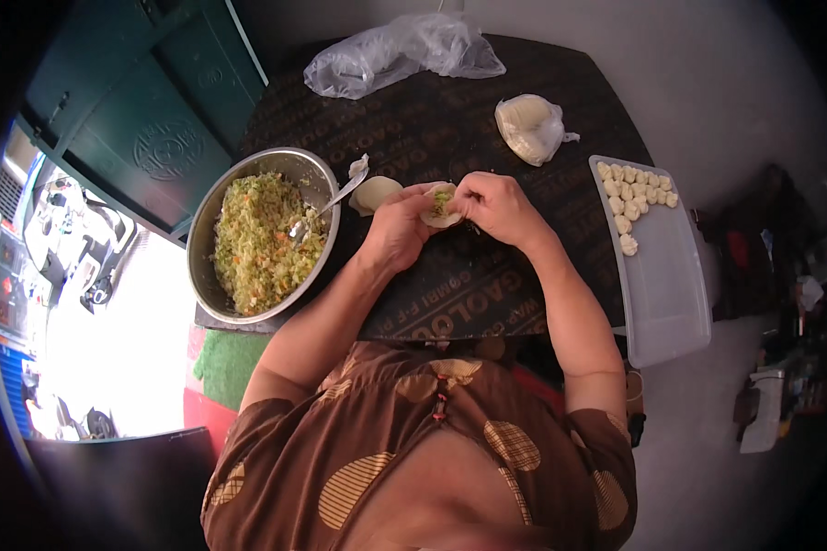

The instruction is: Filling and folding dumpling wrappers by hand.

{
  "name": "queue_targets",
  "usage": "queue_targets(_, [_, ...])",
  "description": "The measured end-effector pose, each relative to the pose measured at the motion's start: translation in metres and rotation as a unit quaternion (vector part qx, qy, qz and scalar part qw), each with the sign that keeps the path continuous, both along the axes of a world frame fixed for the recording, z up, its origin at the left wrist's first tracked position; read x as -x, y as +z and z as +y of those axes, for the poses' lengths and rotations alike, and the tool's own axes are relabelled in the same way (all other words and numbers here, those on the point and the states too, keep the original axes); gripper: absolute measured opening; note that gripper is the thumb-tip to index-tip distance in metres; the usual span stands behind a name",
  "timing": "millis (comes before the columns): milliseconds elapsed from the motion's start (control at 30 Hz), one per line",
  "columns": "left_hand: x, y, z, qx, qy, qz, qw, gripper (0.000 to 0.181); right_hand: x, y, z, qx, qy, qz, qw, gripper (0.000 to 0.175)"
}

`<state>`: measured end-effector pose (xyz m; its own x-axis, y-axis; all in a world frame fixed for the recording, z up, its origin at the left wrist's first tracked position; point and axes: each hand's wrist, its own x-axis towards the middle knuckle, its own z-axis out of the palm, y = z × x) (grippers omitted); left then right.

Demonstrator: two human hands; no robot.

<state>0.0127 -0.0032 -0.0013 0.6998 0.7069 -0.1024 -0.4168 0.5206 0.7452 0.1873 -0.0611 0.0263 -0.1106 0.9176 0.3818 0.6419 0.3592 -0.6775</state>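
Note:
A round dough wrapper (pixel 441 215) with chopped vegetable filling in its middle rests in my left hand (pixel 401 224), whose thumb lies at its rim. My right hand (pixel 497 205) pinches the wrapper's right edge. Just left of my left hand, more dough wrappers (pixel 374 194) lie on the dark table. Further left stands a steel bowl (pixel 200 275) of chopped vegetable filling (pixel 265 241), with a metal spoon (pixel 344 191) leaning on its right rim. At the right, a translucent plastic tray (pixel 665 296) holds several small pleated dumplings (pixel 628 244) towards its far end.
A crumpled clear plastic bag (pixel 406 55) lies at the table's far edge. A tied bag of dough wrappers (pixel 531 129) sits at the back right. The tray juts past the right edge of the patterned table (pixel 413 303). A green door (pixel 145 117) stands beyond the bowl.

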Motion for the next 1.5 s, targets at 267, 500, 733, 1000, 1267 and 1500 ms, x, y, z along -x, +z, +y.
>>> queue_targets(267, [0.0, 0.0, 0.0, -0.001, 0.003, -0.008, 1.0, 0.03, -0.005, -0.006, 0.003, 0.006, -0.027, 0.047, 0.998, 0.01])
queue_targets(500, [-0.001, 0.0, -0.001, -0.003, 0.003, 0.003, 1.0, 0.029, -0.003, -0.005, 0.002, -0.011, -0.034, 0.027, 0.999, 0.008])
queue_targets(733, [0.0, 0.0, 0.0, 0.009, -0.007, -0.02, 1.0, 0.028, -0.005, -0.005, 0.004, -0.056, -0.004, 0.007, 0.998, 0.007])
queue_targets(1000, [0.001, 0.0, 0.0, 0.004, 0.007, -0.012, 1.0, 0.028, -0.011, -0.008, 0.005, 0.008, -0.037, -0.007, 0.999, 0.015])
queue_targets(1267, [0.0, 0.002, -0.002, -0.006, 0.004, 0.009, 1.0, 0.027, -0.007, -0.008, 0.004, 0.022, -0.028, 0.003, 0.999, 0.015])
queue_targets(1500, [-0.001, -0.001, -0.001, -0.009, 0.002, 0.007, 1.0, 0.027, -0.005, -0.007, 0.003, 0.034, -0.022, 0.009, 0.999, 0.014])
